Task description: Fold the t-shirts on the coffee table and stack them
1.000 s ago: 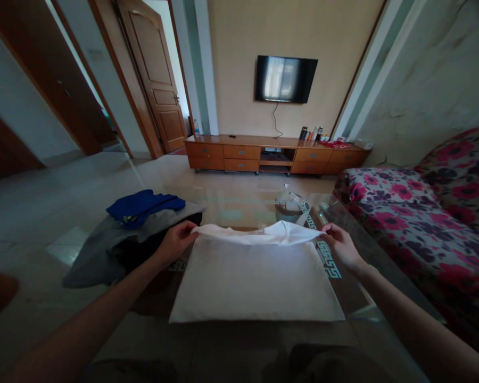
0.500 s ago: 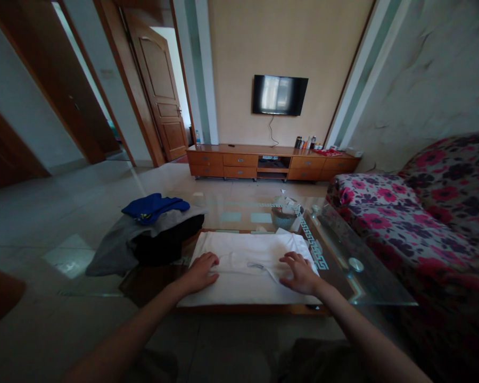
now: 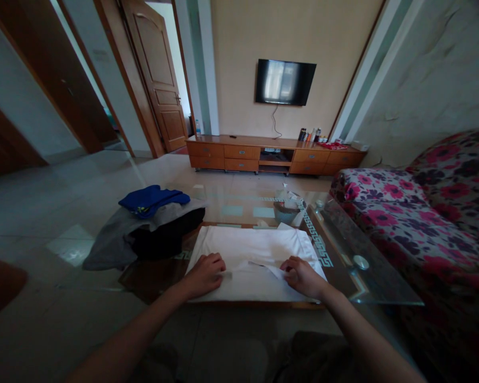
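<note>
A white piece of clothing (image 3: 247,242), folded into a flat rectangle, lies at the near edge of the glass coffee table. My left hand (image 3: 205,274) is closed at its left part, pinching a bit of the white cloth. At the right part, my right hand (image 3: 302,275) is closed on a raised fold of the same cloth. Between the hands a small dark mark or slit shows near the middle. The exact kind of garment cannot be made out.
Left on the glass table (image 3: 383,284) lies a pile of clothes: a blue garment (image 3: 154,200) over grey and black ones. A small basket (image 3: 285,213) with white paper stands toward the back. A flowered sofa (image 3: 407,213) is at the right; a low TV cabinet (image 3: 239,151) stands beyond.
Both hands have closed from spread fingers and now grip the white cloth, lifting folds of it slightly. The view has tilted down a little.
</note>
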A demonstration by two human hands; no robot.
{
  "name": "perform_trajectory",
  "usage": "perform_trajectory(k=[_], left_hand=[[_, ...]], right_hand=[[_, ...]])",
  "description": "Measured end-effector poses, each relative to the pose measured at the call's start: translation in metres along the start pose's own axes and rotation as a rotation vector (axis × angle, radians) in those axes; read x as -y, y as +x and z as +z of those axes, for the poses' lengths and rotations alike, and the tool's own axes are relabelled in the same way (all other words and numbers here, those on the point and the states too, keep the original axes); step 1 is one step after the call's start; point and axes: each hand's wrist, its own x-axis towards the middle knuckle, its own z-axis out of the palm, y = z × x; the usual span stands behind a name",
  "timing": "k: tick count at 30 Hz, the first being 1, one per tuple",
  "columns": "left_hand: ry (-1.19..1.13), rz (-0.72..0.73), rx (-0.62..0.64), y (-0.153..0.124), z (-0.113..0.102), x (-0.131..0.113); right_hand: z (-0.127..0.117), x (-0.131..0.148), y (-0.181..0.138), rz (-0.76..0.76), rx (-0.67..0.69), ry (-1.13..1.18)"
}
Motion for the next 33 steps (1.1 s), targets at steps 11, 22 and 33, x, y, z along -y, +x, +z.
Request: perform_trajectory(k=[11, 22, 33], left_hand=[[0.120, 0.117, 0.104, -0.003, -0.009, -0.023], [0.118, 0.142, 0.167, -0.008, -0.005, -0.026], [0.108, -0.125, -0.143, 0.012, 0.003, 0.003]], right_hand=[[-0.015, 0.007, -0.002, 0.079, 0.025, 0.065], [-0.005, 0.013, -0.009, -0.011, 0.089, -0.026], [-0.017, -0.047, 0.008, 0.328, -0.251, -0.263]])
